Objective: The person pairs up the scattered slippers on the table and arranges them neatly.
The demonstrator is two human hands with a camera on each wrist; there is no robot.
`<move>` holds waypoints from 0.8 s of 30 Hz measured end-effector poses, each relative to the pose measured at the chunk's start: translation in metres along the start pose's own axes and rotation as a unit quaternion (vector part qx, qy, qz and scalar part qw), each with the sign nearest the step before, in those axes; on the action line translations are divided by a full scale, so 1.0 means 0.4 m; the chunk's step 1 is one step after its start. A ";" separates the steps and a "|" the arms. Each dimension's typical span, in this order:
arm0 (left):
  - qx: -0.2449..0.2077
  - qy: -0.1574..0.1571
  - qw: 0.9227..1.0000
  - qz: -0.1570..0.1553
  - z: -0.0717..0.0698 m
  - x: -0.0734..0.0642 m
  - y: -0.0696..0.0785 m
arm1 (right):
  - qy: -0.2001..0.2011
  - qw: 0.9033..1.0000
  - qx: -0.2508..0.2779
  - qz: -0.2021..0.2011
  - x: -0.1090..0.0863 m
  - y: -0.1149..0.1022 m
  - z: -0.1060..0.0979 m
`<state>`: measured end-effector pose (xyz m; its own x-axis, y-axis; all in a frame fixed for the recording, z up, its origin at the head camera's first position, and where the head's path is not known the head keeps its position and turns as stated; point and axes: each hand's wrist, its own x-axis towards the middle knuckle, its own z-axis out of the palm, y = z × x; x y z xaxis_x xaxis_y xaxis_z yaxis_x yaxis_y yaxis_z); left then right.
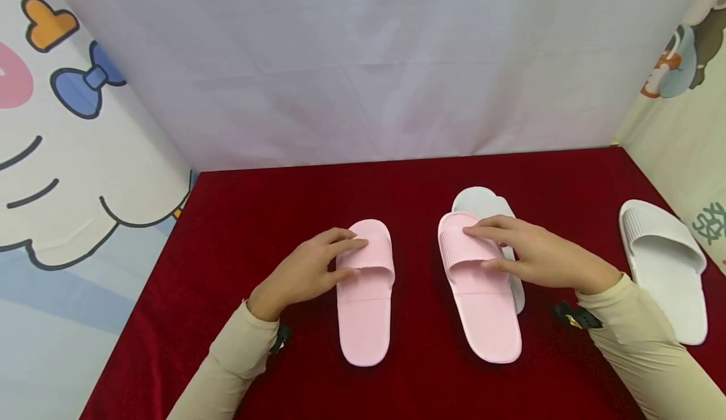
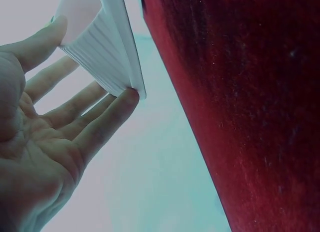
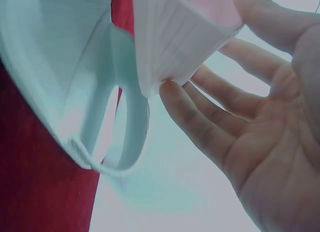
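On the red worktop [image 1: 238,231], left hand [image 1: 306,275] and right hand [image 1: 539,256] each lightly pinch a pink slipper's strap, left slipper [image 1: 365,306], right slipper [image 1: 482,300]; I'd firm each grip, keeping both level

Bare red tabletop [image 1: 255,218] lies open left of the left pink slipper [image 1: 365,294] and in the lane between both pink slippers. The right pink slipper [image 1: 479,287] overlaps a white slipper [image 1: 482,202]; another white slipper [image 1: 663,268] blocks the right edge.

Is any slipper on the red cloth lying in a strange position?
Yes. The right pink slipper, held by the right hand, lies partly over a white slipper. The other white slipper sits apart at the right edge.
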<state>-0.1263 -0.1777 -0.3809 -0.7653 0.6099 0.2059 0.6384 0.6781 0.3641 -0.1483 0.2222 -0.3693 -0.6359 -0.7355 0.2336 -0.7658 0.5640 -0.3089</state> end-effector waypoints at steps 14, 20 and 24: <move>-0.009 0.012 1.000 0.013 0.001 -0.002 0.000 | -0.026 0.999 0.021 0.011 0.056 -0.025 0.041; -0.008 0.007 1.000 0.011 0.004 0.001 0.002 | -0.028 0.999 0.023 0.001 0.081 -0.033 0.062; -0.008 0.006 1.000 0.012 0.006 0.004 0.006 | -0.026 0.999 0.027 -0.006 0.092 -0.039 0.075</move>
<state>-0.1257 -0.1742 -0.3819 -0.7502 0.6212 0.2267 0.6561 0.6564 0.3724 -0.1568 0.1751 -0.3836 -0.6197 -0.7616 0.1896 -0.7664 0.5351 -0.3553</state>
